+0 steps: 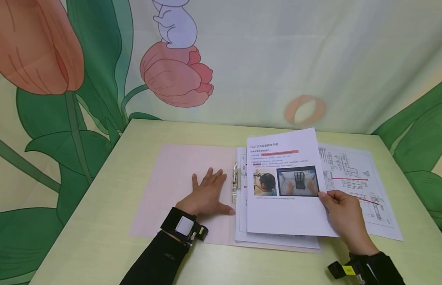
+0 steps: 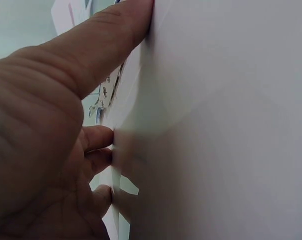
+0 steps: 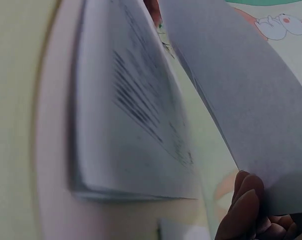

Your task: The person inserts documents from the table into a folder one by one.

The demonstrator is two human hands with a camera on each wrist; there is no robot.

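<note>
The right hand is pinching the printed sheet at its right edge, lifting it over the stack in the pink folder on the desk. The left hand is pressing flat, fingers spread. Light, floppy paper, probably creasing easily; an edge pinch suits it.

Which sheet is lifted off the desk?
The sheet with two photos, pinched by the right hand. The diagram sheet and the stack in the folder lie flat.

A pale yellow-green surface stands against a fabric backdrop printed with large red tulips, green leaves and a white rabbit — evenly, softly lit.
</note>
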